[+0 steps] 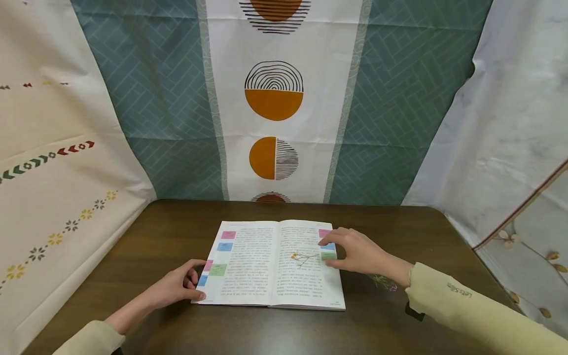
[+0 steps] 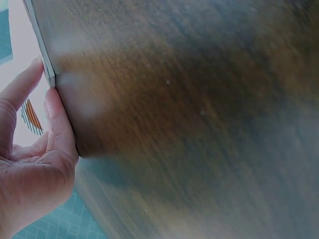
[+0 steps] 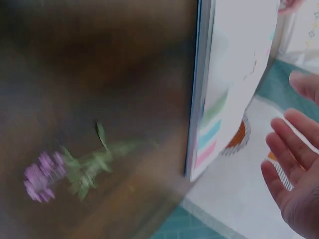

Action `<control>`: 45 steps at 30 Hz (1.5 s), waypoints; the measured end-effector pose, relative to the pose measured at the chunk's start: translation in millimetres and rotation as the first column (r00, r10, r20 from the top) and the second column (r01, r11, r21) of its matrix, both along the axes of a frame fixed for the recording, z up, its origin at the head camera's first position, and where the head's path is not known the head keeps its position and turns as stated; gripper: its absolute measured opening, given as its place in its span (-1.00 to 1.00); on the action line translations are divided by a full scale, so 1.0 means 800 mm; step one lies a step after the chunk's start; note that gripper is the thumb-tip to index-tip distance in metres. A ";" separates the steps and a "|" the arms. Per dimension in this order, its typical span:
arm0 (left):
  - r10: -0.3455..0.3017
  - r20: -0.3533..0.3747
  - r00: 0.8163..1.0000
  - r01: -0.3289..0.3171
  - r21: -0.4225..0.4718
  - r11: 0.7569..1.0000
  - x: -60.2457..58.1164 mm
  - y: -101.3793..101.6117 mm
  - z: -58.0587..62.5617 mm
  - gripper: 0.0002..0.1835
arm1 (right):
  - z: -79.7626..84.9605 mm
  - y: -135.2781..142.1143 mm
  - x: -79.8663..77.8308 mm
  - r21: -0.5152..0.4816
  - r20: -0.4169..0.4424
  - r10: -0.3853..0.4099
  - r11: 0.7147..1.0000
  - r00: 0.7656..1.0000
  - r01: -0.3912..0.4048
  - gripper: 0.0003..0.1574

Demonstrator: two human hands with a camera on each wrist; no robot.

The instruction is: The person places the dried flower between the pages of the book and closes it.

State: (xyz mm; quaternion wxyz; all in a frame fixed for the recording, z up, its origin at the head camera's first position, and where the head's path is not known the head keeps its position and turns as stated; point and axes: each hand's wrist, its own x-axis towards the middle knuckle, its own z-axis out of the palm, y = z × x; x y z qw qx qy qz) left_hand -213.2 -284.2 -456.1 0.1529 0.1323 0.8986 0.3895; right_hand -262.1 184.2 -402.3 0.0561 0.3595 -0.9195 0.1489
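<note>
An open book (image 1: pixel 253 283) with printed pages lies on the table. My left hand (image 1: pixel 170 286) holds its lower left edge, thumb on the page and fingers at the side; in the left wrist view the thumb (image 2: pixel 25 82) and a finger pinch that edge. Across the right page lies a thin dried sprig (image 1: pixel 303 257) with small yellow-orange blooms. My right hand (image 1: pixel 357 251) is over the right page's outer edge, just right of the sprig, its fingers apart and holding nothing. A purple flower (image 3: pixel 45 177) with green leaves lies on the table, partly hidden by the right forearm in the head view.
Pink, blue and green sticky notes (image 1: pixel 225 246) line both outer margins of the book. The dark wooden table (image 1: pixel 186 217) has rounded far corners. Patterned cloth (image 1: pixel 168 98) hangs behind it, with more cloth along both sides.
</note>
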 end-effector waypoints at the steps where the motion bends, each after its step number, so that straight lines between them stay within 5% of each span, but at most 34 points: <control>1: 0.001 0.000 1.000 -0.001 -0.002 1.000 0.000 0.000 0.000 -0.10 | -0.002 0.000 0.005 -0.013 0.003 -0.007 1.000 1.000 0.007 -0.49; 22: 0.001 0.004 1.000 -0.001 -0.002 1.000 0.001 0.001 0.001 -0.10 | -0.050 0.005 0.064 -0.050 0.095 0.014 0.999 0.995 -0.009 -0.59; 45: 0.006 -0.002 1.000 -0.006 -0.002 1.000 -0.001 0.001 0.000 -0.09 | -0.058 0.010 0.065 0.008 0.173 0.018 1.000 0.985 -0.020 -0.51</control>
